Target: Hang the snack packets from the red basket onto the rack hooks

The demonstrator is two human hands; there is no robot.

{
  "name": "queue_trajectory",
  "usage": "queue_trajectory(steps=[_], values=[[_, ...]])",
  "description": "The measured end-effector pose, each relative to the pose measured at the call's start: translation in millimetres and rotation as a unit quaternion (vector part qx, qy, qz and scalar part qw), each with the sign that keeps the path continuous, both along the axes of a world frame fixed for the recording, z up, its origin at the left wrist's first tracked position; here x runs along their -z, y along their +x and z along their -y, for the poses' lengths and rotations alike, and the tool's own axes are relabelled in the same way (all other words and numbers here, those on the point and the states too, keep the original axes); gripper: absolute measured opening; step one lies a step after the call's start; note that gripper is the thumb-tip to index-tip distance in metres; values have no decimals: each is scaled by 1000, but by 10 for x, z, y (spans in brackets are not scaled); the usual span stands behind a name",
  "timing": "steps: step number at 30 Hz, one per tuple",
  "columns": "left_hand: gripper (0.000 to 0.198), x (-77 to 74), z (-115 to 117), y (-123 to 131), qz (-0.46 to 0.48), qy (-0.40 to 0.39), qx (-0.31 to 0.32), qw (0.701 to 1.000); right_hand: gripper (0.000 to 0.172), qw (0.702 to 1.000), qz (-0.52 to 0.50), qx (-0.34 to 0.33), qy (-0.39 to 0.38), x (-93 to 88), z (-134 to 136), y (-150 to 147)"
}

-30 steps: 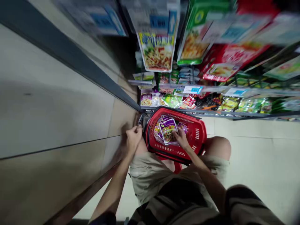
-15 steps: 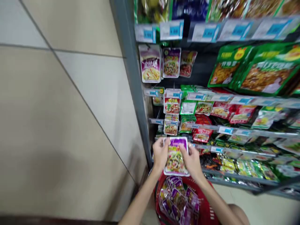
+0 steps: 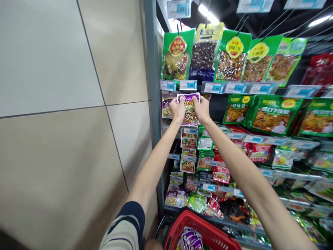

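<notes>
Both arms reach up to a hanging display rack. My left hand (image 3: 177, 108) and my right hand (image 3: 201, 108) each pinch a side of a purple snack packet (image 3: 189, 106), holding it upright just below the price tags (image 3: 187, 85) at the rack's left end. Another purple packet (image 3: 166, 104) hangs immediately left of it. Low in view, a red shopping basket (image 3: 208, 231) holds several more purple packets (image 3: 191, 240).
Green snack bags (image 3: 234, 55) hang on hooks above, and rows of small packets (image 3: 189, 139) hang below the hands. A grey shelf upright (image 3: 151, 104) borders a beige tiled wall (image 3: 65, 121) on the left. More packed shelves stretch to the right.
My right hand picked a purple packet out of the basket, my left hand joined it, and both lifted it from basket height up to the hooks below the price tags.
</notes>
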State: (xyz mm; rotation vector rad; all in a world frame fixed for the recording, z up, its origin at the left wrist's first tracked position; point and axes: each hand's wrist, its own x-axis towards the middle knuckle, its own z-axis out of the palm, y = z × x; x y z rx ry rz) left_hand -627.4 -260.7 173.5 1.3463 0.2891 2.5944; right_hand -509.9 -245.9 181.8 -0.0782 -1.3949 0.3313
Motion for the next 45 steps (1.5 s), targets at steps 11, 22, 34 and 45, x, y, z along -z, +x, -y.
queue_trajectory(steps=[11, 22, 34, 45], values=[[30, -365, -162, -90, -1, 30, -101, 994, 44, 997, -9, 78, 25, -382, -182, -151], [25, -396, -402, -103, -26, -104, -225, 968, 44, 982, 0, 183, -42, -523, -699, -214], [58, -11, -902, 109, -317, -116, -411, 847, 31, 958, -18, 277, -68, -792, -1253, -401], [15, -44, -483, -89, -117, -50, -47, 991, 33, 989, -8, 146, 18, -160, -690, -117]])
